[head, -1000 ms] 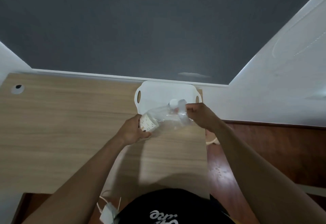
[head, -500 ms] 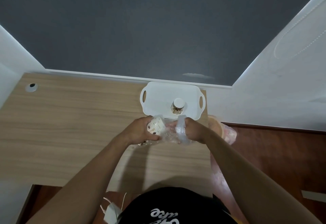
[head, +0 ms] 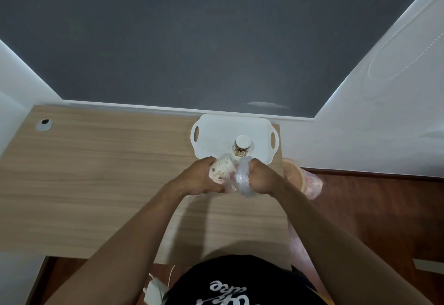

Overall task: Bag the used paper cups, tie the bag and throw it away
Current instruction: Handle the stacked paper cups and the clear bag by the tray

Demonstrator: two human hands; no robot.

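A clear plastic bag point(head: 241, 178) is bunched between my two hands above the wooden desk point(head: 108, 184). My left hand point(head: 201, 177) grips a white patterned paper cup point(head: 221, 170) through the bag. My right hand point(head: 262, 177) is closed around the gathered plastic of the bag. Just beyond my hands, another paper cup point(head: 242, 146) stands upside down on a white tray point(head: 216, 136) with handle slots at the desk's far right.
A bin lined with a pinkish bag point(head: 302, 179) sits on the dark wood floor right of the desk. A cable hole point(head: 44, 122) marks the desk's far left. Grey wall behind, white walls at both sides.
My hands have come closer together, bunching the stretched bag. The view shifted, so the cup on the tray and the bin show now.
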